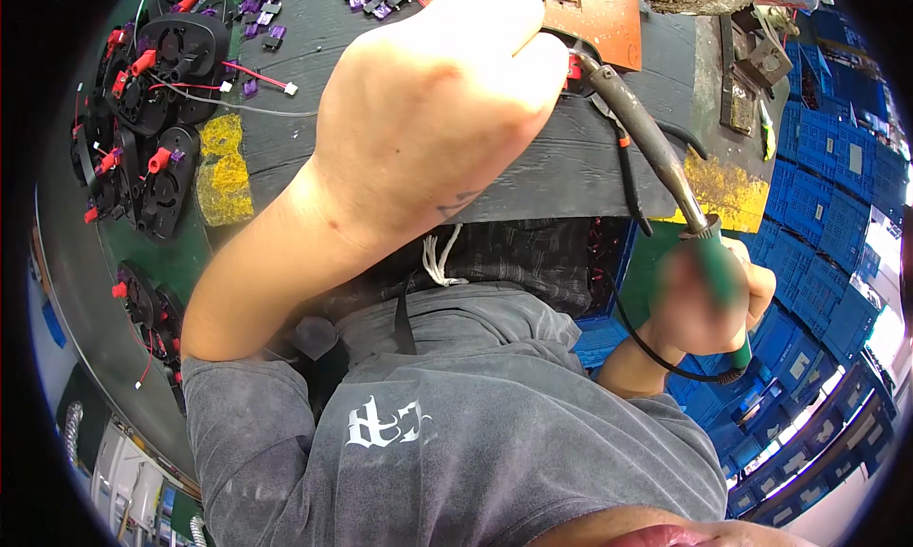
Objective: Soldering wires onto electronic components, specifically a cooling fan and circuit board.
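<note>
My left hand [433, 105] reaches over the dark bench, its fingers curled closed. The back of the hand hides the fingertips and whatever they hold. Just past its knuckles, a small red piece [574, 69] on a black part shows. My right hand [699, 304], at the right, is wrapped round the green handle of a soldering iron [651, 138]. The iron's metal shaft slants up and left, its tip end close to the red piece; exact contact cannot be made out. Beneath the shaft lie pliers [627, 171] with black and orange handles. An orange-brown block [613, 19] sits beyond the left hand.
Several black plastic housings [171, 181] with red connectors and loose wires crowd the left. Small purple-and-black switches [274, 35] lie scattered at the far left of the bench. A metal fixture [761, 64] stands at the far right, with stacked blue crates [818, 205] beyond the edge.
</note>
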Demonstrator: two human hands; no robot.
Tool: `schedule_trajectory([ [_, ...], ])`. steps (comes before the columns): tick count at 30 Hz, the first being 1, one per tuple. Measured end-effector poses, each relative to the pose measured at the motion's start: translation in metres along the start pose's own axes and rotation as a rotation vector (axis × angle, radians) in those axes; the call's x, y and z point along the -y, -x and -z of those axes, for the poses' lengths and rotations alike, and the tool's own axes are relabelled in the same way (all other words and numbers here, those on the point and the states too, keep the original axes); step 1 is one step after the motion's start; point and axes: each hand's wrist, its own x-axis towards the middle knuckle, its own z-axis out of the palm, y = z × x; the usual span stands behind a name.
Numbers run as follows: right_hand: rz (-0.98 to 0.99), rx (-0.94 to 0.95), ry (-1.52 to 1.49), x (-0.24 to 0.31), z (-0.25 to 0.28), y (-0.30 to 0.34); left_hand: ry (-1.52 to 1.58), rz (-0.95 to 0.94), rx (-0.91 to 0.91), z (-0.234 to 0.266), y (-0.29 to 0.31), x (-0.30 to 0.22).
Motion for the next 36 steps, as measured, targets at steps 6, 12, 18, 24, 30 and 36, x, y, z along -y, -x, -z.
schedule_trajectory([
  [6, 0.008, 0.025, 0.024, 0.002, 0.001, 0.001, -0.003, -0.002, -0.002, 0.000, 0.000, -0.001],
  [12, 0.030, -0.003, 0.057, 0.005, -0.005, 0.000, -0.018, -0.008, -0.006, 0.000, 0.000, -0.001],
  [18, 0.043, -0.036, 0.065, 0.007, -0.007, -0.001, -0.001, -0.003, 0.003, 0.000, 0.001, 0.000],
  [24, 0.051, -0.005, 0.059, 0.008, -0.006, -0.001, -0.003, -0.001, -0.015, -0.002, 0.000, -0.001],
  [30, 0.047, 0.006, 0.061, 0.004, -0.006, 0.000, 0.016, 0.008, -0.020, -0.001, 0.002, 0.000],
  [36, 0.038, 0.041, 0.085, 0.005, -0.004, 0.000, 0.037, 0.018, -0.029, 0.000, 0.002, 0.000],
])
